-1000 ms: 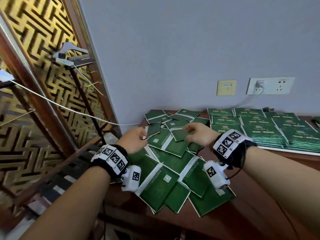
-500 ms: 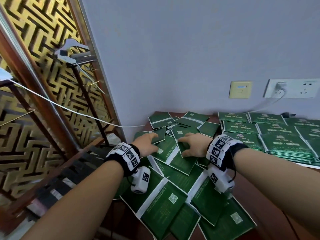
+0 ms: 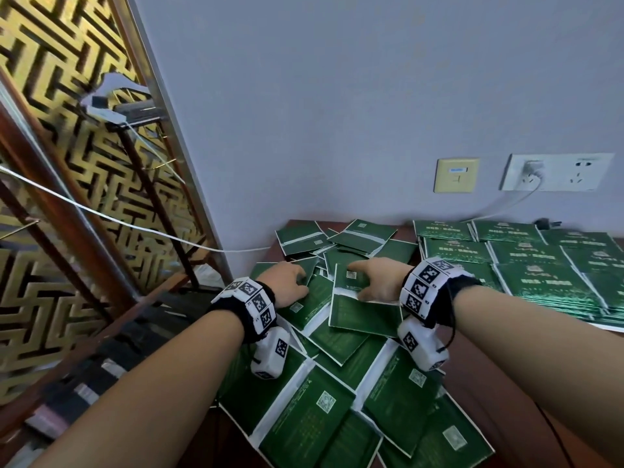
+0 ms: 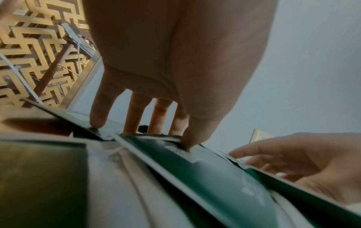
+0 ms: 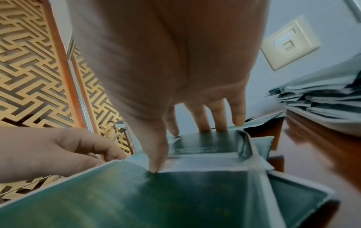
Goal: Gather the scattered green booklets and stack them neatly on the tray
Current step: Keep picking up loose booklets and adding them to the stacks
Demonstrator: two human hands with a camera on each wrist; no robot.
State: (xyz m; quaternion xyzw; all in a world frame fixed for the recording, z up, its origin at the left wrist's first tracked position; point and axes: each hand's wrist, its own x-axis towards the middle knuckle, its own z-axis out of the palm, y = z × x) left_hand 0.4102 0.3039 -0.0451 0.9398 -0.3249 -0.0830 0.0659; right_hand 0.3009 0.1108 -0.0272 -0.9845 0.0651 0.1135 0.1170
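Under both hands [image 3: 374, 282], half-hidden booklets [image 3: 363, 307]

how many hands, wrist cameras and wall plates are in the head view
hands: 2 (left hand, right hand)
wrist cameras: 2 (left camera, right camera)
wall plates: 2 (yellow plate, white socket plate)
total: 6

Gold lattice screen [image 3: 50, 96], beige wall plate [image 3: 456, 175], white socket [image 3: 557, 172], plugged cable [image 3: 506, 206].
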